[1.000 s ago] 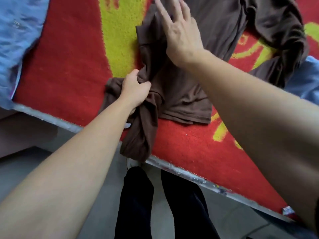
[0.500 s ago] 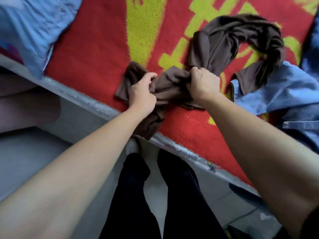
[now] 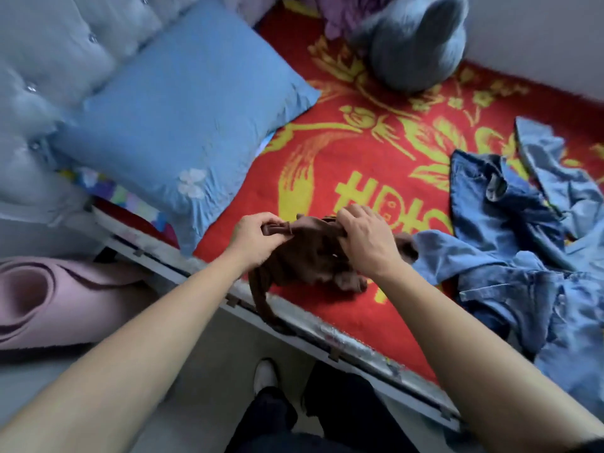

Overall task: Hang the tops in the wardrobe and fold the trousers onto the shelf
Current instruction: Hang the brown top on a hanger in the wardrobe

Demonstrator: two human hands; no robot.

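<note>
A red blanket (image 3: 330,289) with yellow figures covers the bed, and a blue pillow (image 3: 183,119) lies across its left end against a padded grey headboard (image 3: 49,60). A loose heap of denim clothes (image 3: 510,256) spreads over the bed's right side, down to the near edge. A rolled pink mat (image 3: 49,299) lies on the floor by the bed's near-left corner, and a grey cushion (image 3: 415,50) sits at the far edge. The brown garment (image 3: 307,259) is bunched at the middle of the near edge, just left of the denim, raised off the blanket at the top, with one end trailing over the bed's rim. Both bare forearms reach in from the lower corners and converge on it. The left hand (image 3: 253,238) has its fingers curled and thumb closed, pinching a gathered fold at the garment's upper left. The right hand (image 3: 366,237), back turned upward, hooks its fingers over the upper right edge and grips the cloth. The two hands are near each other with the cloth stretched between them.
</note>
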